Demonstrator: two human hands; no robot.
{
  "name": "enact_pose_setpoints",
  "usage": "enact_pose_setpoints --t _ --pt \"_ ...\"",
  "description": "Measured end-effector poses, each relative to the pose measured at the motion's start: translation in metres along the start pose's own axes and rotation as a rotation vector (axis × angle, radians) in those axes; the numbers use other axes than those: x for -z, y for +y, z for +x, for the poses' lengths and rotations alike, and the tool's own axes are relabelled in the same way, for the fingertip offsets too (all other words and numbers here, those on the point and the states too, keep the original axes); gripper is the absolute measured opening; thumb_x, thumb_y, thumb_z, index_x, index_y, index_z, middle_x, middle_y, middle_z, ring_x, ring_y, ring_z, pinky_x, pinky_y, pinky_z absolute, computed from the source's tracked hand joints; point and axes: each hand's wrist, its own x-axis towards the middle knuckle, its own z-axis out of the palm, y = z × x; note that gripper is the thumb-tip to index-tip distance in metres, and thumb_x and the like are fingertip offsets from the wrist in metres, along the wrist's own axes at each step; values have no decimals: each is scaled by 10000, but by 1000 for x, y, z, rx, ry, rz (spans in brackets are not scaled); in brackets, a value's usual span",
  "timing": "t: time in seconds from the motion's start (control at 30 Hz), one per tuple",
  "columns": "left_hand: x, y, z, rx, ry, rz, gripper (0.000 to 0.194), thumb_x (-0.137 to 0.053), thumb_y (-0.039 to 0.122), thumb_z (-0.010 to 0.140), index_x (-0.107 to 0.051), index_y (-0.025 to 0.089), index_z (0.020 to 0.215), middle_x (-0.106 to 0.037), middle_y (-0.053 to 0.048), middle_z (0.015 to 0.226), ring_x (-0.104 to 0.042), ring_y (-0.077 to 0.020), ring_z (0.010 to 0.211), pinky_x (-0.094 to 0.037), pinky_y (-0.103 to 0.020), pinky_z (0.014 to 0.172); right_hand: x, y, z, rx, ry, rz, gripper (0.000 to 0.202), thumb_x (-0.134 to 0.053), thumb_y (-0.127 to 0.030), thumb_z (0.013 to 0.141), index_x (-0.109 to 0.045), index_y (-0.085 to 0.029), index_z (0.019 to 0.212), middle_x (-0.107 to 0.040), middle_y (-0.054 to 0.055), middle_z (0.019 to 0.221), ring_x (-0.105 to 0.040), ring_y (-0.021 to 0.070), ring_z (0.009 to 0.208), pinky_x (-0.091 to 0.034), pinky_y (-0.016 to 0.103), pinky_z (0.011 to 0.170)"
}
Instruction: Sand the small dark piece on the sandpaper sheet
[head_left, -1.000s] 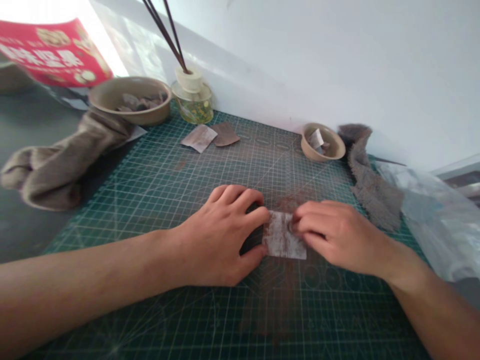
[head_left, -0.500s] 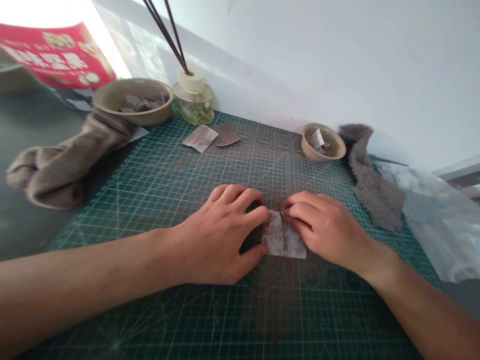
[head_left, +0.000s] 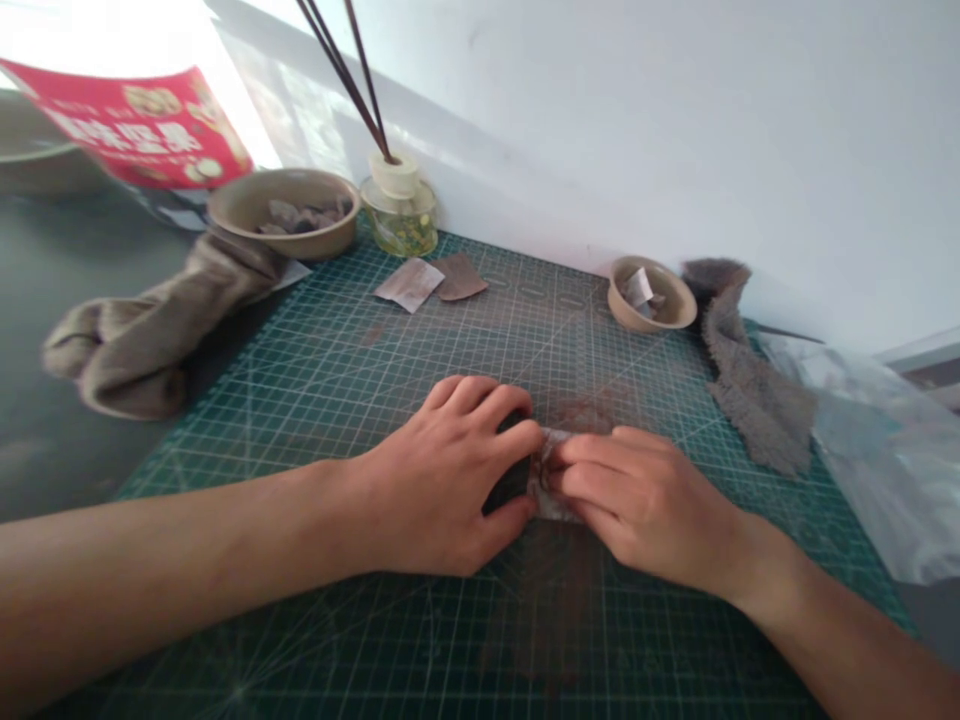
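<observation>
A small whitish square piece [head_left: 555,508] with brown smears lies on the green cutting mat [head_left: 360,640], between my two hands. My left hand [head_left: 457,480] is arched, its index finger and thumb pressing the piece's left edge, with a gap between them. The fingers of my right hand [head_left: 645,495] are bunched together over the piece and cover its right part; whatever they pinch is hidden. Reddish-brown smudges mark the mat above and below the piece.
At the back stand a large bowl of scraps [head_left: 330,240], a reed diffuser [head_left: 401,215] and a small bowl [head_left: 637,318]. Two flat squares [head_left: 411,284] lie before the diffuser. A brown cloth [head_left: 142,340] is left; a grey fuzzy strip [head_left: 765,410] and plastic bag [head_left: 877,470] are right.
My right hand has moved down over the piece from its top edge and now covers more of it. My left hand stays at the left edge. The whole view has shifted slightly.
</observation>
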Motion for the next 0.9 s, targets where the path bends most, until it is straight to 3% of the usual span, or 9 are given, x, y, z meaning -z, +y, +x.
enact_pose_setpoints --t 0.1,0.2,0.33,0.4,0.5,0.6,0.67,0.77,0.9 --pt "0 0 -1 9 19 13 334 -592 431 891 -626 229 1156 -551 -104 1306 -503 -354 1161 -388 -576 995 3 2 -1 -71 -21 -46 160 -555 -88 964 -636 -183 864 -708 36 1006 -633 185 849 -410 335 753" --pt "0 0 0 2 9 3 329 -598 426 883 -629 230 1145 -550 -101 1314 -503 -355 1167 -392 -573 997 5 2 -3 24 -125 61 166 -564 -116 977 -630 -198 847 -695 0 911 -628 161 806 -407 316 743" --pt "-1 0 1 4 11 13 332 -595 421 888 -625 231 1158 -551 -101 1310 -502 -355 1173 -385 -574 1006 2 2 -1 -50 15 -13 150 -552 -100 977 -647 -184 897 -712 36 1024 -651 182 891 -412 324 764" --pt "-1 0 1 8 17 19 329 -590 421 895 -623 234 1163 -555 -102 1298 -505 -353 1163 -387 -575 998 2 2 -1 -67 -31 -20 150 -563 -99 970 -641 -189 877 -706 28 984 -644 181 870 -415 322 766" --pt "-2 -1 1 1 12 13 328 -615 417 875 -627 229 1145 -557 -107 1292 -504 -355 1156 -396 -570 987 2 1 -1 32 -107 69 157 -571 -120 975 -633 -201 855 -694 7 914 -634 168 834 -424 308 763" --pt "-3 -2 1 -1 24 20 346 -632 431 870 -622 239 1157 -556 -101 1294 -502 -353 1156 -395 -568 989 2 2 -2 -61 15 26 147 -557 -107 977 -644 -192 895 -703 32 989 -643 180 877 -433 312 778" --pt "-4 -2 0 3 36 28 344 -628 442 878 -618 249 1163 -556 -93 1294 -504 -349 1151 -394 -566 985 1 3 -3 -111 3 3 150 -567 -94 965 -642 -195 882 -699 28 983 -637 179 856 -431 313 770" --pt "-4 -3 0 -1 30 23 341 -640 439 865 -619 247 1147 -556 -89 1290 -507 -346 1150 -398 -560 980 1 1 -3 -43 -72 -3 160 -576 -113 965 -635 -207 850 -678 7 910 -601 177 772 -415 323 722" --pt "-5 -3 0 -7 35 26 342 -634 445 873 -616 249 1152 -557 -88 1290 -506 -345 1157 -393 -561 988 -1 -5 -1 -164 33 -59 156 -561 -134 989 -641 -190 869 -661 29 915 -604 187 785 -418 327 720"
